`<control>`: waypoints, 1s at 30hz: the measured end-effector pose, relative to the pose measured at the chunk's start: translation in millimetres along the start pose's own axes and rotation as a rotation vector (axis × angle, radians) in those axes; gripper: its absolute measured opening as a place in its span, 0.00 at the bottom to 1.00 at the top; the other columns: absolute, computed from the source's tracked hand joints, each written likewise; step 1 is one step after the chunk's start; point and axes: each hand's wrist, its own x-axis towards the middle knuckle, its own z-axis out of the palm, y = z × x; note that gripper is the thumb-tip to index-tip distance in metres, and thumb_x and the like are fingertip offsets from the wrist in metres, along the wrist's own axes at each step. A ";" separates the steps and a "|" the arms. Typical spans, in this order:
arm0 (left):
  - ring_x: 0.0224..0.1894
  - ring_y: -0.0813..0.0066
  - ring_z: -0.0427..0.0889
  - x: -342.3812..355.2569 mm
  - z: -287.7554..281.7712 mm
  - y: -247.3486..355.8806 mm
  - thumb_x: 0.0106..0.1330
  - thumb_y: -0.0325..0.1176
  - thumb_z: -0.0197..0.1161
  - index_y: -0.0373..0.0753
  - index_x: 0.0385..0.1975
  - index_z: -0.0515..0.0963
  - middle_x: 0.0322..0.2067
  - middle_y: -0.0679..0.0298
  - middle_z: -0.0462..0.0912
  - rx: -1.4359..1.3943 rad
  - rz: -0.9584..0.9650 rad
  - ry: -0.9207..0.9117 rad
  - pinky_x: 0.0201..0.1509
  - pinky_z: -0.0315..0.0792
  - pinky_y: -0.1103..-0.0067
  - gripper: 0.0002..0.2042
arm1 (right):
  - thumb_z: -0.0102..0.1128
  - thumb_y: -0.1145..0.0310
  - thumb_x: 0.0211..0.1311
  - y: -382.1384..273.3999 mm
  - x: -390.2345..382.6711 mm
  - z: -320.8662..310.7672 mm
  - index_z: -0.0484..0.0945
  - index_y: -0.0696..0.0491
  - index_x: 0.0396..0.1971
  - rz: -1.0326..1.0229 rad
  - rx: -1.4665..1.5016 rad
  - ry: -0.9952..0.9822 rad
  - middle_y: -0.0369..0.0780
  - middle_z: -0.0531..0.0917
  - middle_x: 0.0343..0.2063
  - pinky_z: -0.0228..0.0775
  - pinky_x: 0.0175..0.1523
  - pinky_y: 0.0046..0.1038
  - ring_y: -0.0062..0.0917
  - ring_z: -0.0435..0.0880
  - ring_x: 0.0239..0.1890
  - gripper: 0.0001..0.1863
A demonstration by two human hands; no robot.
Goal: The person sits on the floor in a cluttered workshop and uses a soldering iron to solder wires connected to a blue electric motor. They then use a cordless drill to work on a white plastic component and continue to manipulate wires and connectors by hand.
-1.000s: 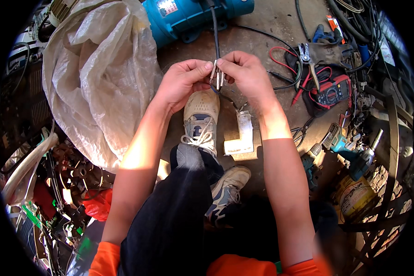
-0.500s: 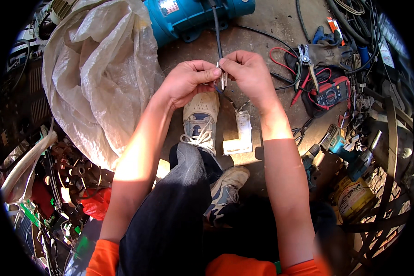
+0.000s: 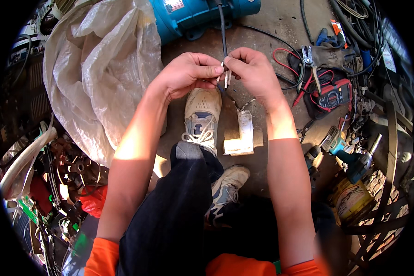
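A black cable (image 3: 223, 34) runs down from a blue electric motor (image 3: 184, 20) and splits at its end into thin wires, some in white sleeves (image 3: 227, 79). My left hand (image 3: 191, 73) is closed, thumb and fingers pinching one white-sleeved wire. Close beside it, my right hand (image 3: 253, 72) pinches the wires just below the cable's end. Its fingertips partly hide what they grip. Beneath the hands, dark leads run down to a pale box-shaped piece (image 3: 246, 131) on the ground, partly in bright sun.
Crumpled translucent sheeting (image 3: 96, 78) lies at the left. To the right are a red multimeter (image 3: 334, 95), pliers (image 3: 313, 64), work gloves (image 3: 331, 54) and a teal power tool (image 3: 349, 156). A yellow bucket (image 3: 354, 198) stands lower right. My shoe (image 3: 202, 110) is just below the hands.
The view has shifted slightly. My hands have moved a little apart, and the white-sleeved wires are spread wider between them. Both hands keep their pinch.
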 end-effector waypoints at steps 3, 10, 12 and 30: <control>0.30 0.82 0.80 1.0 4.9 0.8 0.61 0.31 0.67 0.35 0.34 0.79 0.31 0.66 0.82 0.047 0.003 0.024 0.36 0.78 0.84 0.07 | 0.60 0.67 0.57 -0.5 -1.4 -2.7 0.80 0.61 0.27 0.010 -0.012 0.011 0.36 0.81 0.22 0.67 0.33 0.22 0.16 0.75 0.27 0.11; 0.29 0.81 0.79 -0.3 24.0 -15.4 0.60 0.30 0.68 0.37 0.33 0.78 0.30 0.67 0.81 0.005 0.129 0.103 0.35 0.76 0.84 0.06 | 0.59 0.67 0.60 -3.7 -6.2 0.5 0.79 0.59 0.27 0.010 0.064 0.028 0.32 0.77 0.20 0.62 0.31 0.18 0.14 0.71 0.24 0.10; 0.29 0.82 0.79 -2.4 23.7 -16.4 0.61 0.31 0.67 0.37 0.34 0.79 0.30 0.67 0.81 -0.024 0.134 0.108 0.36 0.76 0.84 0.07 | 0.59 0.67 0.60 -3.4 -6.2 2.5 0.78 0.59 0.26 0.003 0.052 0.031 0.32 0.77 0.20 0.62 0.31 0.18 0.14 0.71 0.24 0.10; 0.27 0.81 0.76 -2.3 23.3 -35.0 0.62 0.30 0.67 0.32 0.33 0.80 0.26 0.66 0.81 -0.030 0.327 0.215 0.34 0.71 0.84 0.08 | 0.62 0.66 0.58 -1.7 -1.1 15.6 0.79 0.64 0.25 -0.046 0.066 0.073 0.38 0.81 0.19 0.68 0.27 0.23 0.17 0.76 0.22 0.14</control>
